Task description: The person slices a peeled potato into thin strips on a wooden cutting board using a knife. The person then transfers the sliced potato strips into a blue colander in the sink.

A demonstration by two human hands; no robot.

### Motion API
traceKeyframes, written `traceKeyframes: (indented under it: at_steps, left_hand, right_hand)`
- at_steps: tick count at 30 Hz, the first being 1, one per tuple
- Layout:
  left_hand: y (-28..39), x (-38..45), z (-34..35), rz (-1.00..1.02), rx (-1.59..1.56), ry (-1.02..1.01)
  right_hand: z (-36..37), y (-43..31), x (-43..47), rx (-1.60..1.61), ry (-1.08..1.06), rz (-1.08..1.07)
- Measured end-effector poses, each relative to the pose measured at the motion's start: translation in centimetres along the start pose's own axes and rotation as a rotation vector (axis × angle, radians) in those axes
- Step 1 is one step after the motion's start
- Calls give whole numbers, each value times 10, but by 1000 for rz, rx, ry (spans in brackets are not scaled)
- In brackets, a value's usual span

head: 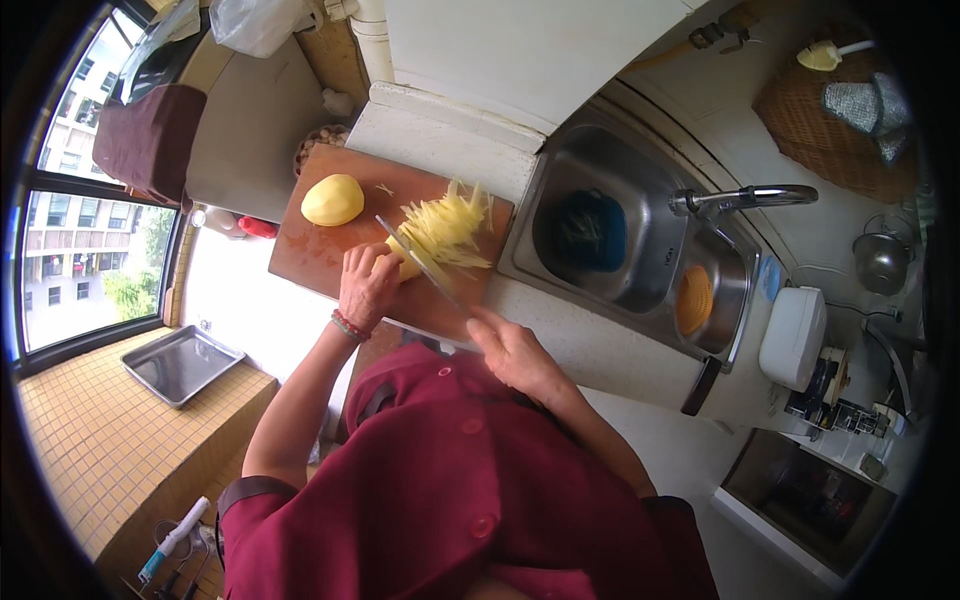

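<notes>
My left hand (367, 279), with beaded bracelets at the wrist, presses a partly sliced potato piece (409, 268) against a wooden cutting board (300, 251). My right hand (517, 352) grips a knife (424, 262) by its handle, which the fingers hide. The blade lies along the cut side of the potato, close to my left fingertips. Just beyond the blade spreads a heap of thin potato strips (450, 221). A peeled potato (332, 200) rests near the board's far left corner, with a few stray strips (385, 189) beside it.
Right of the board is a steel double sink (652, 172) with a faucet (742, 197), a blue basin (604, 232) holding strips, and an orange strainer (695, 298). A bowl of garlic-like bulbs (328, 138) stands behind the board. A metal tray (182, 365) lies on the tiled ledge (90, 435).
</notes>
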State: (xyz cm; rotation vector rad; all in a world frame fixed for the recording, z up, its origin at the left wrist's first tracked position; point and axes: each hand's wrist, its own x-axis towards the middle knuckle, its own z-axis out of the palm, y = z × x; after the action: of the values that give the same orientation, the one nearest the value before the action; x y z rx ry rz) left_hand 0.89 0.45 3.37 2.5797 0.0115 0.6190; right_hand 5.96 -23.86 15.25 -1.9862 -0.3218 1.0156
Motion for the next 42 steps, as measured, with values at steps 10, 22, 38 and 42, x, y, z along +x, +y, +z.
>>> traceKeyframes:
  at_steps: [10,22,38,42]
  left_hand:
    - [-13,-3,29,80,35,-85]
    - [-9,1,27,19,-45,-79]
    - [-11,-1,28,74,-16,-89]
    - [-13,-1,26,99,-4,-137]
  right_hand:
    - [5,-8,0,-125,-5,19]
    - [4,-16,-1,-108,-54,151]
    - [18,-10,29,-107,3,73]
    - [18,-12,32,-51,-7,99]
